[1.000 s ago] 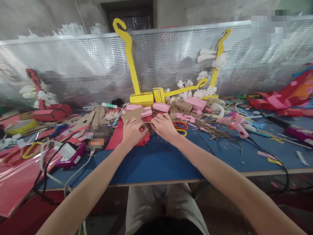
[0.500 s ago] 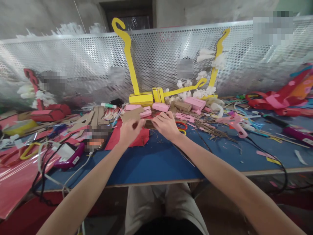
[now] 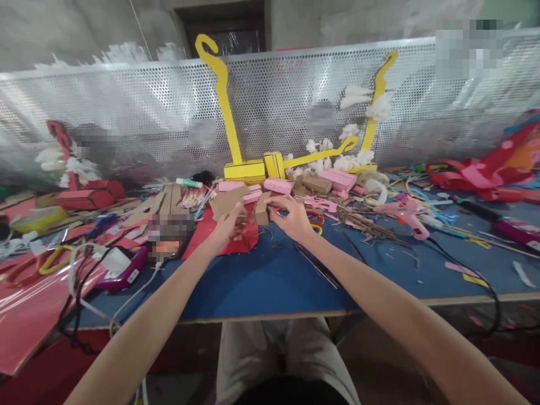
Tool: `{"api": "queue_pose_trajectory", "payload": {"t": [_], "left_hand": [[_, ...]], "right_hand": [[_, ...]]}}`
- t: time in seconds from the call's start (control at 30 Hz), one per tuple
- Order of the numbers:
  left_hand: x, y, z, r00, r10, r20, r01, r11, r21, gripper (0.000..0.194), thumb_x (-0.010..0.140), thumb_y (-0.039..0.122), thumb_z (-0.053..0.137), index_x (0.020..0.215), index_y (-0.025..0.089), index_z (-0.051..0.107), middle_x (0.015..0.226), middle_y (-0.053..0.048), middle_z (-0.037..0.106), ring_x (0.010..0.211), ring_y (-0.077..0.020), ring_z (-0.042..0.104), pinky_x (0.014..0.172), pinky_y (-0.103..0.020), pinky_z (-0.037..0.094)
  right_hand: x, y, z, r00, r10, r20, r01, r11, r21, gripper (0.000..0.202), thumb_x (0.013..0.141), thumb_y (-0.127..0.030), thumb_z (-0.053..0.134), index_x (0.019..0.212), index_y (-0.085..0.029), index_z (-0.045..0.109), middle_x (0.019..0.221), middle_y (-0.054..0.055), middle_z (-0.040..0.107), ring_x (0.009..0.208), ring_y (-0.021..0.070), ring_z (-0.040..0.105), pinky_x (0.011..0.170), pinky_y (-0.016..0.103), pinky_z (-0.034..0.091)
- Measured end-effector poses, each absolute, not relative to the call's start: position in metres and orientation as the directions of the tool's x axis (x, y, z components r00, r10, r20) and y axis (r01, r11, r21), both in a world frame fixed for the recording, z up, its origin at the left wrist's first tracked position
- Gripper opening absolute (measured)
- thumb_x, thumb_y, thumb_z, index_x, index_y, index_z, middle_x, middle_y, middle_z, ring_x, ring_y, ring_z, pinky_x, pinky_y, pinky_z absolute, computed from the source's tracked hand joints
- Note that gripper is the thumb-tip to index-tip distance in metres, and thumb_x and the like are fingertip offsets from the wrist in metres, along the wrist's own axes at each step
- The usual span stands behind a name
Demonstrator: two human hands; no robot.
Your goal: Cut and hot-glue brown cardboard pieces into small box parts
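My right hand (image 3: 291, 216) pinches a small brown cardboard box (image 3: 261, 209) between thumb and fingers, tilted above the table. To the left of the box is my left hand (image 3: 228, 228), apart from it, its blurred fingers spread over a red sheet (image 3: 244, 239). A flat piece of brown cardboard (image 3: 225, 201) lies just beyond my left hand. Pink paper-covered blocks (image 3: 278, 185) sit behind both hands. Scissors with red and yellow handles (image 3: 315, 218) lie beside my right hand, partly hidden by it.
Yellow hooked stands (image 3: 230, 124) rise against a perforated metal panel (image 3: 270, 101). A pink glue gun (image 3: 407, 214) with a black cord lies right of a heap of twigs (image 3: 367, 222). At left are a purple device (image 3: 122, 273), cables and a phone (image 3: 169, 236).
The cardboard box has turned and is lifted into clearer view in my right hand. My left hand has drawn away from it, toward the left and slightly nearer me.
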State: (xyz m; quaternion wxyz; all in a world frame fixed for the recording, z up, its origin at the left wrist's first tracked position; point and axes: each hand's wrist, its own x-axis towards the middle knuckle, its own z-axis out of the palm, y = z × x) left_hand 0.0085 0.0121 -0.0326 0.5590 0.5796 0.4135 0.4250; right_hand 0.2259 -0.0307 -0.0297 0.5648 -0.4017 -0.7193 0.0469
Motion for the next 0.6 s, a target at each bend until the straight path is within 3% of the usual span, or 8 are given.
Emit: {"api": "queue_pose_trajectory", "payload": {"t": [0.1,0.2,0.33,0.6], "left_hand": [[0.01,0.009,-0.031,0.363,0.932,0.001,-0.042,0.015,0.999,0.067,0.078,0.075,0.067,0.111,0.018,0.069,0.102,-0.014,0.073,0.058,-0.0122,0.059,0.042,-0.021,0.033],[0.011,0.009,-0.03,0.393,0.92,-0.006,-0.067,0.035,0.997,0.064,0.077,0.069,0.073,0.114,0.017,0.07,0.105,-0.015,0.073,0.063,-0.0131,0.061,0.044,-0.021,0.036],[0.01,0.01,-0.03,0.394,0.919,-0.008,-0.082,0.044,0.996,0.06,0.075,0.063,0.079,0.112,0.015,0.073,0.103,-0.016,0.074,0.065,-0.0139,0.062,0.045,-0.021,0.037],[0.01,0.007,-0.029,0.36,0.933,-0.007,-0.115,0.051,0.992,0.056,0.074,0.054,0.083,0.11,0.012,0.074,0.101,-0.017,0.075,0.065,-0.0142,0.062,0.047,-0.022,0.038]], "right_hand": [[0.225,-0.031,-0.03,0.028,0.696,0.718,0.385,0.655,-0.65,0.034,0.1,-0.046,0.053,0.105,-0.022,0.076,0.097,0.005,0.076,0.085,0.0219,0.07,0.077,0.034,0.054],[0.222,-0.027,-0.033,0.081,0.751,0.656,0.265,0.618,-0.74,0.039,0.095,-0.056,0.058,0.096,-0.021,0.075,0.086,0.004,0.075,0.077,0.0215,0.069,0.069,0.033,0.054],[0.22,-0.021,-0.038,0.121,0.805,0.581,0.157,0.563,-0.812,0.036,0.085,-0.057,0.072,0.085,-0.02,0.075,0.079,0.003,0.074,0.072,0.0199,0.067,0.067,0.032,0.053],[0.215,-0.02,-0.041,0.149,0.867,0.476,0.016,0.479,-0.878,0.034,0.077,-0.053,0.079,0.082,-0.021,0.074,0.076,0.002,0.071,0.068,0.017,0.062,0.062,0.029,0.049]]}}
